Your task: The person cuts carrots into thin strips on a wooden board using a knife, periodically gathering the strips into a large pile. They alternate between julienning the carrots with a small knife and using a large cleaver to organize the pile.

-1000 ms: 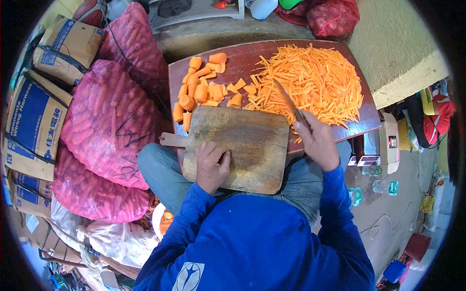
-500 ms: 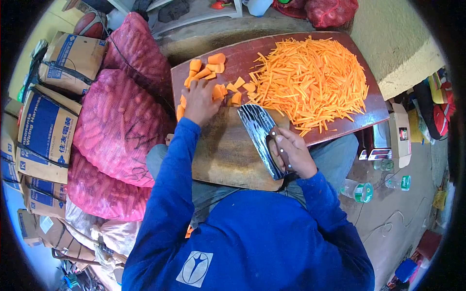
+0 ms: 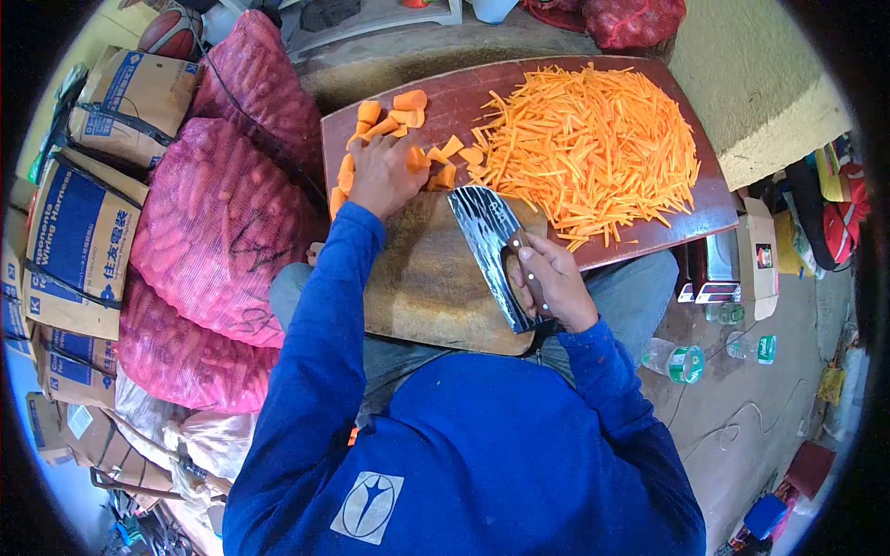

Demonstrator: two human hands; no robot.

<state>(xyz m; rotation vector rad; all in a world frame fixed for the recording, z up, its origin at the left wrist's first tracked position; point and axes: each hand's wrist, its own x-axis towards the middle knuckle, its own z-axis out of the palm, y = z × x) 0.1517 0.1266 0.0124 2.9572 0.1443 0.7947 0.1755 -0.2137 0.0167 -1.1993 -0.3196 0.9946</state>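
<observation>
My left hand [image 3: 387, 173] reaches over the carrot chunks [image 3: 411, 100] at the left end of the table, fingers spread and pointing away from me. One carrot piece [image 3: 418, 160] lies against its thumb side; whether the fingertips pinch any chunk is hidden. A wide, shiny cleaver [image 3: 484, 236] with a brown riveted handle is in my right hand [image 3: 559, 284], its fingers wrapped round the grip. The blade rests over the right side of a worn wooden cutting board [image 3: 417, 301], which spans my lap and the table's near edge.
A large heap of carrot strips [image 3: 603, 148] covers the right of the dark red table [image 3: 473, 88]. Pink mesh sacks [image 3: 218, 222] and cardboard boxes [image 3: 83, 232] crowd the left. Plastic bottles [image 3: 684, 362] lie on the floor at right, below a concrete wall [image 3: 751, 83].
The whole view has shifted slightly, with the scene sitting higher and a little to the left. My left hand has edged a bit farther forward among the chunks. The cleaver stays in my right hand.
</observation>
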